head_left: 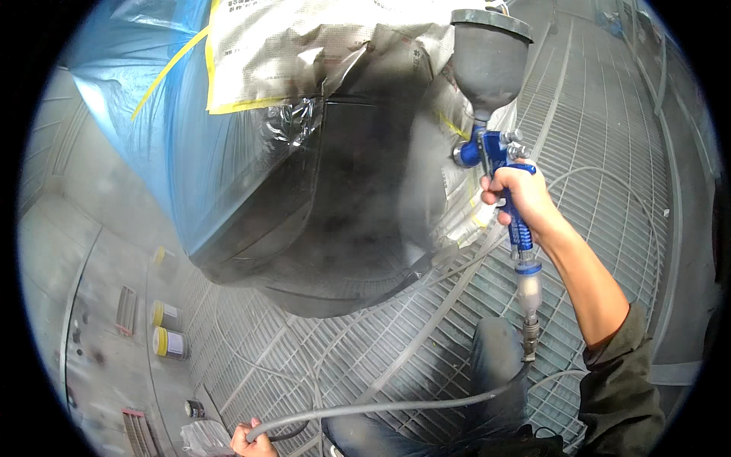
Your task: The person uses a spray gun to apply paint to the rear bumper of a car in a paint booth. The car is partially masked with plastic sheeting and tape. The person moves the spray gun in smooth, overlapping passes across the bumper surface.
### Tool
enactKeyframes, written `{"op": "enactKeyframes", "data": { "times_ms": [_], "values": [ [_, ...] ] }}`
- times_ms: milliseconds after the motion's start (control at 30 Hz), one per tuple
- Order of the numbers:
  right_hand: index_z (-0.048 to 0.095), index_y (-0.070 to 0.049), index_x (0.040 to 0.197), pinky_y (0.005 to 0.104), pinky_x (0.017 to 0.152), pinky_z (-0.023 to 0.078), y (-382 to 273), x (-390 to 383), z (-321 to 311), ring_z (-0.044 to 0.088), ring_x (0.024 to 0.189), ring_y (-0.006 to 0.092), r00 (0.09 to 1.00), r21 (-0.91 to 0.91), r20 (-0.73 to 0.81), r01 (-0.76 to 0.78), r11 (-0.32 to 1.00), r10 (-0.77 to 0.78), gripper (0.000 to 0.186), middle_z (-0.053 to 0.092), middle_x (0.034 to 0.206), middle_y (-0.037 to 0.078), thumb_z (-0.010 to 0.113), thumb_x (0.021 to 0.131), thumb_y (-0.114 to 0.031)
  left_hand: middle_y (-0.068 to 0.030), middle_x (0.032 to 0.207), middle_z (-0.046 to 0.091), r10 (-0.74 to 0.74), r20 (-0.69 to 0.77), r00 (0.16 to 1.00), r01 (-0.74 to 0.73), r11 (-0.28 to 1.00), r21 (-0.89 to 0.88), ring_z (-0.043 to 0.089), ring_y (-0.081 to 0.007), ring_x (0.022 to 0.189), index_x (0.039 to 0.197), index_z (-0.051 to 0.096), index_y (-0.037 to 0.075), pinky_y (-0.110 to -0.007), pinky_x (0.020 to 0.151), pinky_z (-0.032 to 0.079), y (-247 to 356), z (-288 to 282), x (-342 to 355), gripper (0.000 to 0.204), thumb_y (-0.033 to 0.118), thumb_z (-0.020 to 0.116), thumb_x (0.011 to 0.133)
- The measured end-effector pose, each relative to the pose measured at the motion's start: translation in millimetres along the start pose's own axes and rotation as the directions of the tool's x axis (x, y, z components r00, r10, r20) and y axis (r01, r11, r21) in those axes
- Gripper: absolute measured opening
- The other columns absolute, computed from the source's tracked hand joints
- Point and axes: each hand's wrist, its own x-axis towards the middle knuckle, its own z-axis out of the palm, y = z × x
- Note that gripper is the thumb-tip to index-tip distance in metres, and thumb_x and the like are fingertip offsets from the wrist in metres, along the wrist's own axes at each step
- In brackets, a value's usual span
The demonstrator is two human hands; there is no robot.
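Note:
My right hand (521, 194) is wrapped round the blue handle of a spray gun (495, 148), held upright with a grey paint cup (491, 65) on top. A clear filter bowl and a metal coupling hang below the handle. At the lower left, my left hand (253, 439) grips a grey air hose (381, 409) that crosses over my legs. To the left of the gun is a dark, partly sprayed vehicle body panel (358, 190), its right side lighter grey. Printed masking paper (304, 57) edged with yellow tape covers its top, and blue masking film (179, 152) its left.
Metal floor grating (609, 129) runs underneath. Several tins with yellow lids (169, 343) stand at the left, near a small dark can (194, 409) and a clear plastic bag (205, 438). Thinner hose loops (655, 221) lie on the grating. A grey wall (685, 129) rises at right.

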Motion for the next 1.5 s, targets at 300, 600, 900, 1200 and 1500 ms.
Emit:
{"op": "enactKeyframes", "data": {
  "times_ms": [300, 600, 900, 1200, 1500],
  "values": [
    [0.05, 0.003, 0.093, 0.0205, 0.033, 0.035, -53.2, -14.2, 39.8, 0.049, 0.062, 0.0106, 0.951, 0.185, 0.308, -0.091, 0.978, 0.03, 0.022, 0.054, 0.08, 0.009, 0.048, 0.072, -0.001, 0.0001, 0.052, 0.028, -0.071, -0.002, 0.997, 0.071, 0.996, -0.061, 0.025, -0.0078, 0.053, 0.06, 0.029, 0.003, -0.03, 0.047, 0.019, -3.7, -6.3, -3.3, 0.041, -0.001, 0.064, 0.081],
    [0.06, 0.005, 0.084, 0.022, 0.035, 0.042, -87.3, 30.6, 39.1, 0.059, 0.053, 0.0126, 0.916, 0.128, 0.399, -0.008, 0.992, -0.044, 0.015, 0.063, 0.072, 0.013, 0.056, 0.075, -0.007, -0.0029, 0.053, 0.042, -0.068, 0.084, 0.994, 0.062, 0.995, 0.083, 0.034, -0.0105, 0.05, 0.065, 0.05, 0.001, -0.029, 0.046, 0.03, -6.4, -24.4, -12.4, 0.025, 0.002, 0.068, 0.082],
    [0.051, 0.005, 0.087, 0.0221, 0.035, 0.044, -50.6, 74.1, -45.1, 0.057, 0.058, 0.0138, 0.982, 0.115, 0.191, -0.015, 0.993, -0.007, 0.018, 0.06, 0.079, 0.012, 0.046, 0.074, -0.006, -0.0049, 0.056, 0.051, -0.034, 0.146, 0.989, 0.021, 0.995, 0.095, 0.04, -0.0111, 0.052, 0.078, 0.065, -0.002, -0.031, 0.048, 0.035, 21.2, -15.2, -9.8, 0.008, 0.003, 0.068, 0.083],
    [0.052, 0.016, 0.104, 0.0278, 0.052, 0.05, 2.0, 74.4, -77.8, 0.068, 0.089, 0.0258, 0.972, 0.472, 0.224, -0.043, 0.881, -0.072, 0.036, 0.059, 0.082, 0.017, 0.044, 0.078, -0.007, 0.0052, 0.052, 0.033, -0.057, -0.132, 0.99, 0.061, 0.998, 0.027, 0.031, -0.0065, 0.05, 0.059, 0.036, 0.005, -0.027, 0.047, 0.025, -16.6, -13.8, 5.6, 0.036, 0.005, 0.063, 0.083],
    [0.053, 0.006, 0.094, 0.0215, 0.043, 0.045, 53.1, 70.0, -47.9, 0.056, 0.063, 0.0134, 0.903, 0.765, 0.335, -0.095, 0.637, -0.268, 0.022, 0.06, 0.082, 0.012, 0.049, 0.076, -0.007, 0.0066, 0.056, 0.037, -0.358, -0.27, 0.894, 0.307, 0.928, -0.213, 0.031, -0.0047, 0.047, 0.067, 0.045, 0.009, -0.024, 0.044, 0.022, -81.1, -58.8, 9.8, 0.025, 0.012, 0.06, 0.086]
  ]
}}
